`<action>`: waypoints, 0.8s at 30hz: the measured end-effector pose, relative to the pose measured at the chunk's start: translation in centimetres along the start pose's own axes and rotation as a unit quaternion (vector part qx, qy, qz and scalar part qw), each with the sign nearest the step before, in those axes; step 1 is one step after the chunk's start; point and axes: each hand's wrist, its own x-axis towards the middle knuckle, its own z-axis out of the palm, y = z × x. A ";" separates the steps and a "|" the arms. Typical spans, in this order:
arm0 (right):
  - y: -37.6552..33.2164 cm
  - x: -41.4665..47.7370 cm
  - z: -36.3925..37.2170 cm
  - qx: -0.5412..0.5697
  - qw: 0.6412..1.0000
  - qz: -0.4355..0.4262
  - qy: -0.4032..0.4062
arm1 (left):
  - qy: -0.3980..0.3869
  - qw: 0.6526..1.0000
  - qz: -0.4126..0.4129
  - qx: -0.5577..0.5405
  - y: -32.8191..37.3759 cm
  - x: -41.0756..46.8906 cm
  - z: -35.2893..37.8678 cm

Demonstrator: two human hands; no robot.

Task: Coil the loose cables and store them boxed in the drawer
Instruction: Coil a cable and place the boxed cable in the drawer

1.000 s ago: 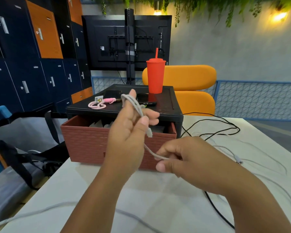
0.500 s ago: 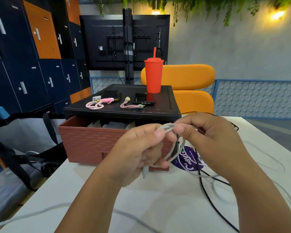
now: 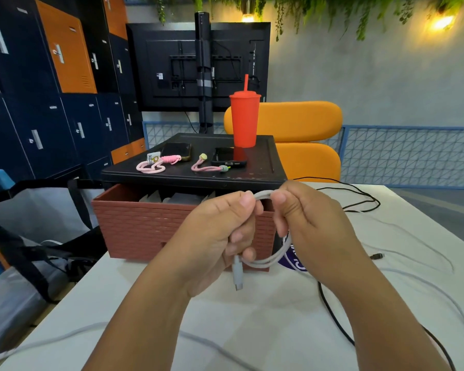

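Both hands are up at centre frame with the white cable [image 3: 276,257] between them, wound into one small round loop. The left hand [image 3: 214,236] curls its fingers round the loop's left side, thumb on top. The grey plug [image 3: 237,274] hangs straight down out of that grip. The right hand [image 3: 316,231] pinches the top of the loop, thumb against forefinger, right beside the left thumb. The loop is off the surface [image 3: 273,336], just in front of the drawer [image 3: 145,228].

That drawer sits at 12 o'clock from the hands, brick-textured and reddish-brown, pulled out from under a glossy black top [image 3: 263,162]. Dark flat shapes lie inside, too hidden to name.

The surface's left edge runs from 7 o'clock up to the drawer's corner, and its far corner sits at 2 o'clock. There is pale open room at 6 o'clock, crossed by one loose white cable [image 3: 65,336]. A black cable [image 3: 332,314] snakes at 5 o'clock, with black loops at 2 o'clock; whether that is one run or two I cannot tell. Thin pale cables trail at 3 o'clock.

On the black top stand one smooth red cup [image 3: 244,119] with a straw, two dark phones [image 3: 176,151] and two pink cord straps [image 3: 150,167].
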 end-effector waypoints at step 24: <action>0.6 0.2 -1.6 0.048 0.994 0.102 0.010 | -0.074 0.921 0.059 -0.378 0.4 0.1 -3.7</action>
